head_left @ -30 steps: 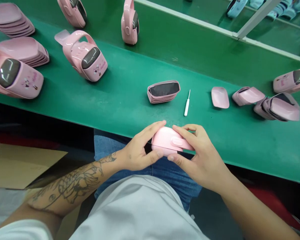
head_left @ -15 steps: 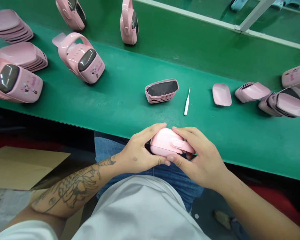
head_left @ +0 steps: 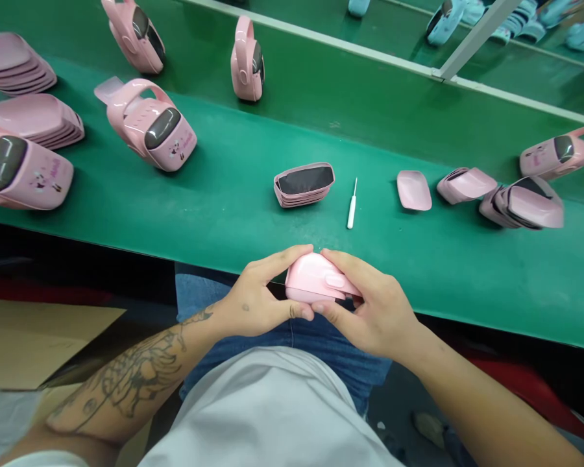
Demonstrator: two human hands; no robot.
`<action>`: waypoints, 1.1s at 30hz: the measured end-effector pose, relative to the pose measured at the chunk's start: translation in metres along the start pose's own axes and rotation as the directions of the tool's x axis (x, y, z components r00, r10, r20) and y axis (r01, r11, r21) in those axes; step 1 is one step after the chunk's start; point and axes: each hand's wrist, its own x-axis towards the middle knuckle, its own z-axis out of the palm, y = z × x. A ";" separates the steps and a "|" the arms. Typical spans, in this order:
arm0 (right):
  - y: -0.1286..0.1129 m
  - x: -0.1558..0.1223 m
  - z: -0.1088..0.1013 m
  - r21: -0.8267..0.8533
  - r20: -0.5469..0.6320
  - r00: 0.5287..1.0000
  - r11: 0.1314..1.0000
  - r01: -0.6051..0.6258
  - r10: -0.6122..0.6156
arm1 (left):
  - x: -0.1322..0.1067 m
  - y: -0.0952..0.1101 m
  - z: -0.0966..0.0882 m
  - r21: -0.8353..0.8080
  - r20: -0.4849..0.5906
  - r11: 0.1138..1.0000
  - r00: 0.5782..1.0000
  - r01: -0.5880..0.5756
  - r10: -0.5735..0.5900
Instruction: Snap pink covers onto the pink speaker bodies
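1. Both hands are closed around a small pink plastic case, held at the front edge of a green bench. The left hand grips one end and the right hand the other, with fingers over the far side and thumbs along the near side, almost touching.
2. Holding it from both ends seems to keep the case steady and square between the palms.
3. A short stack of dark-lined pink shells, a white pick and a single pink lid lie in a row just past the hands, probably placed there for easy reach.
4. Pink carriers with handles and stacks of lids sit farther along the bench.
5. Compared with the earlier view, the grip looks much the same, but everything sits farther left in the picture – the head seems to have turned.
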 end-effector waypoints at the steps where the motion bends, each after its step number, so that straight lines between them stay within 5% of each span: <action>1: 0.001 0.001 -0.001 -0.002 -0.007 1.000 1.000 0.016 -0.016 | -0.001 -0.001 0.002 -0.023 -0.015 1.000 1.000 0.006 -0.006; 5: 0.011 0.005 -0.009 0.069 0.024 0.999 0.997 0.036 -0.038 | -0.002 -0.007 0.005 -0.257 -0.062 0.958 0.987 0.128 -0.148; 8: 0.014 0.007 -0.005 0.191 -0.139 0.988 0.981 -0.038 0.065 | 0.006 -0.005 0.005 -0.567 -0.151 0.814 0.955 0.129 -0.256; 10: 0.009 0.008 0.009 0.325 -0.213 0.959 0.939 -0.112 0.188 | 0.013 0.002 0.008 -0.743 -0.193 0.665 0.926 0.078 -0.325; 12: 0.000 0.010 0.031 0.476 -0.149 0.961 0.869 -0.136 0.233 | 0.018 0.010 0.014 -0.858 -0.181 0.511 0.900 0.052 -0.396; 15: -0.013 0.015 0.057 0.610 -0.140 0.959 0.785 -0.111 0.245 | 0.018 0.015 0.025 -0.912 -0.118 0.400 0.879 0.089 -0.463; 17: -0.016 0.017 0.062 0.636 -0.227 0.925 0.766 -0.095 0.304 | 0.012 0.010 0.024 -0.868 -0.110 0.473 0.869 0.152 -0.482; 19: -0.012 0.016 0.054 0.601 -0.278 0.905 0.794 -0.096 0.321 | 0.005 0.003 0.014 -0.691 -0.243 0.708 0.877 0.143 -0.414; 21: -0.006 0.015 0.039 0.510 -0.268 0.926 0.854 -0.098 0.267 | 0.002 0.000 -0.005 -0.301 -0.390 0.953 0.907 0.035 -0.156; 22: -0.002 0.015 0.031 0.456 -0.237 0.946 0.885 -0.094 0.223 | 0.002 0.002 -0.016 -0.074 -0.372 0.997 0.928 -0.024 -0.005; 24: 0.003 0.017 0.017 0.376 -0.130 0.983 0.924 -0.075 0.133 | 0.007 0.011 -0.034 0.209 -0.185 0.975 0.976 -0.077 0.116; 26: 0.006 0.020 0.009 0.338 -0.006 0.999 0.940 -0.043 0.047 | 0.016 0.024 -0.045 0.264 -0.023 0.964 0.999 -0.021 0.028; 29: 0.006 0.026 0.006 0.346 0.143 0.990 0.938 -0.033 -0.018 | 0.030 0.040 -0.049 0.222 0.158 0.971 0.979 0.088 -0.125; 33: 0.005 0.026 0.004 0.326 0.255 0.962 0.929 -0.176 0.093 | 0.038 0.045 -0.044 0.178 0.300 0.977 0.939 0.120 -0.170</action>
